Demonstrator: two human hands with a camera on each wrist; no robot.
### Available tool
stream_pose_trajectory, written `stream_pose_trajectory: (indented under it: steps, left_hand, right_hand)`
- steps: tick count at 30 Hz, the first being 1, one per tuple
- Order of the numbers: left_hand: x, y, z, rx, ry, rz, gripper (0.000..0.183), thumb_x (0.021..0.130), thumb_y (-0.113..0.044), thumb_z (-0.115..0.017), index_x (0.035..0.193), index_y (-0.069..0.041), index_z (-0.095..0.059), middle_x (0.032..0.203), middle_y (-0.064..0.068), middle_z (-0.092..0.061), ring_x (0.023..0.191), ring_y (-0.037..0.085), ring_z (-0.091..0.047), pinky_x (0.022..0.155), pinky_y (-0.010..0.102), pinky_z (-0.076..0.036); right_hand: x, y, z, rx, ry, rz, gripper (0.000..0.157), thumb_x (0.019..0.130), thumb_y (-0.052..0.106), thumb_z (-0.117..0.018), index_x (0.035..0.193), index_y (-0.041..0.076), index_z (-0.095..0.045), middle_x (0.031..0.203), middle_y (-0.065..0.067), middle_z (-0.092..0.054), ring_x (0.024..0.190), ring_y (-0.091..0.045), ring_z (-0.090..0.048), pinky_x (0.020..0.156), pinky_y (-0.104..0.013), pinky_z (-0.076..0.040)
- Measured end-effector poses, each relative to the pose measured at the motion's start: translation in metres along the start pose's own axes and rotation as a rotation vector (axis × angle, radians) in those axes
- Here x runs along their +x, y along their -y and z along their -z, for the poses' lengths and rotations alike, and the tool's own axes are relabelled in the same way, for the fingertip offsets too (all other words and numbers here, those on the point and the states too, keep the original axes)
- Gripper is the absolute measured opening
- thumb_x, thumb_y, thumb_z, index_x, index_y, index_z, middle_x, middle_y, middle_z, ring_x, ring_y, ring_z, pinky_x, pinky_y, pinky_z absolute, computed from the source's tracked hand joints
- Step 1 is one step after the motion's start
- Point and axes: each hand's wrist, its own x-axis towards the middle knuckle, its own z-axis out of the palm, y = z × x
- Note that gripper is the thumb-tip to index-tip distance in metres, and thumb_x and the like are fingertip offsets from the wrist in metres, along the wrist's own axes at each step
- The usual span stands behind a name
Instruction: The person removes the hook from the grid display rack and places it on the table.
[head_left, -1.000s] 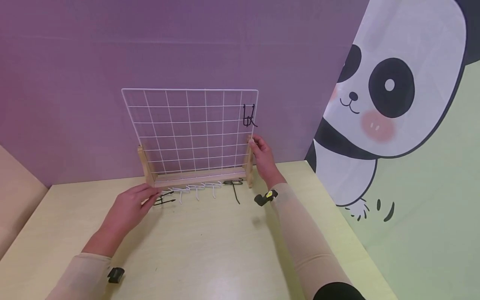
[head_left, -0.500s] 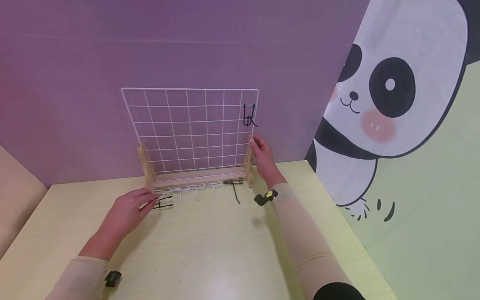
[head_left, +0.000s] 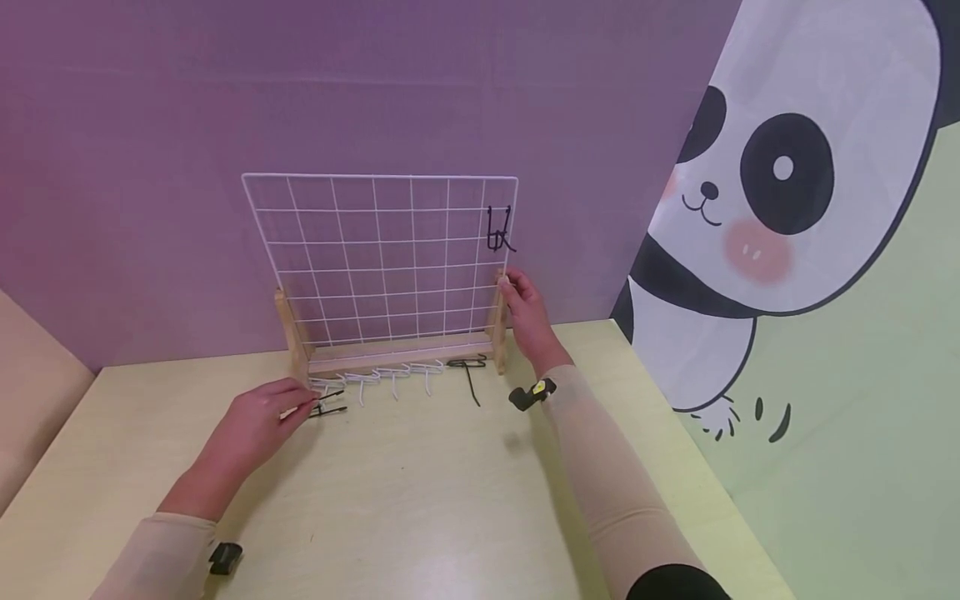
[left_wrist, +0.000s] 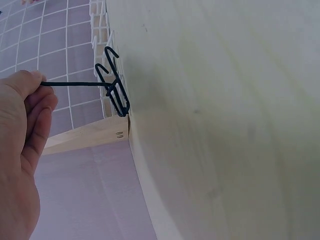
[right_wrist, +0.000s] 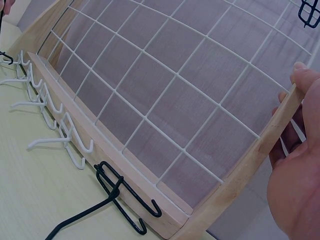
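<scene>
A white wire grid panel (head_left: 390,250) stands upright in a wooden stand (head_left: 382,353). My left hand (head_left: 258,421) pinches a black wire hook (left_wrist: 75,84) by the end of its long prong. The hook's two-clawed back (left_wrist: 117,87) points away from the fingers, close by the stand's left foot. My right hand (head_left: 527,317) holds the top of the stand's right wooden post (right_wrist: 272,132), thumb in front and fingers behind. Another black hook (head_left: 497,232) hangs near the grid's upper right corner.
Several white wire hooks (head_left: 393,377) lie in a row along the stand's front, with one black hook (head_left: 468,375) at the row's right end. The pale wooden table (head_left: 420,500) meets a purple wall (head_left: 375,100) behind the stand.
My left hand has shifted slightly left and toward me with the black hook, then stayed nearly still. The right hand keeps its place on the post.
</scene>
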Motion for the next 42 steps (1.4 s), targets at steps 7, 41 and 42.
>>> stream_pose_trajectory:
  steps: [7,41,42]
  left_hand:
    - [-0.003,0.0,-0.001,-0.033,0.062,0.05,0.023,0.084,0.0,-0.093,0.103,-0.008,-0.084,0.096,-0.001,-0.073,0.084,0.023,-0.072,0.077,0.051,-0.065]
    - [-0.011,-0.005,-0.005,-0.183,0.378,0.184,0.015,0.093,-0.016,-0.089,0.106,-0.014,-0.08,0.103,-0.008,-0.07,0.095,0.017,-0.069,0.085,0.046,-0.063]
    - [-0.011,-0.005,-0.006,-0.179,0.38,0.18,0.015,0.093,-0.016,-0.089,0.105,-0.014,-0.08,0.102,-0.008,-0.069,0.094,0.017,-0.069,0.085,0.045,-0.063]
  right_hand:
    - [-0.001,0.002,0.0,-0.008,0.008,-0.011,0.037,0.117,0.032,-0.058,0.148,0.012,-0.06,0.154,-0.009,-0.06,0.151,-0.029,-0.05,0.13,-0.051,-0.035]
    - [0.001,-0.001,0.001,0.005,0.008,0.013,0.035,0.118,0.029,-0.057,0.147,0.009,-0.061,0.15,-0.008,-0.061,0.148,-0.026,-0.051,0.129,-0.048,-0.037]
    - [0.001,-0.001,0.001,0.007,0.008,0.012,0.035,0.118,0.029,-0.057,0.147,0.009,-0.061,0.15,-0.008,-0.061,0.147,-0.026,-0.051,0.129,-0.048,-0.037]
